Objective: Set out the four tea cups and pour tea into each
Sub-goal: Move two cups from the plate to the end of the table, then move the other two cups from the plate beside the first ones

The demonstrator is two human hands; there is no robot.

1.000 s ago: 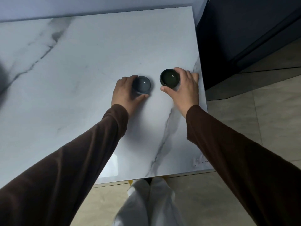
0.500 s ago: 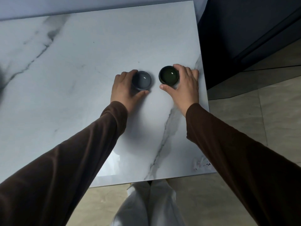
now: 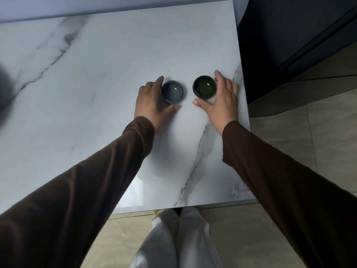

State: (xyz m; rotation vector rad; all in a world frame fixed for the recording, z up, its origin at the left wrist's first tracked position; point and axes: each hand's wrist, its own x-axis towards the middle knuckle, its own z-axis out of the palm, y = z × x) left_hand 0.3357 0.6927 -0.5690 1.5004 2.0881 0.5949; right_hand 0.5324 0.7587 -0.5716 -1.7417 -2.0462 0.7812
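Observation:
Two small tea cups stand upright side by side on the white marble table [image 3: 108, 60], near its right edge. The grey cup [image 3: 172, 91] is on the left and the dark green cup [image 3: 204, 86] on the right. My left hand [image 3: 149, 102] lies just left of the grey cup with fingers stretched out, thumb under the cup's near side. My right hand [image 3: 222, 102] lies to the right of the green cup, fingers straight, thumb a little apart from it. Neither hand closes around its cup. No other cups and no teapot are in view.
A dark blurred shape [image 3: 3, 89] sits at the table's left edge. Dark furniture [image 3: 293, 35] stands close to the table's right side. Beige floor tiles [image 3: 309, 122] lie beyond the right and near edges, and my white trousers [image 3: 179, 238] show below.
Both hands have loosened from the cups: the curled fingers have straightened and drawn back. The cups stand slightly farther apart than a second ago.

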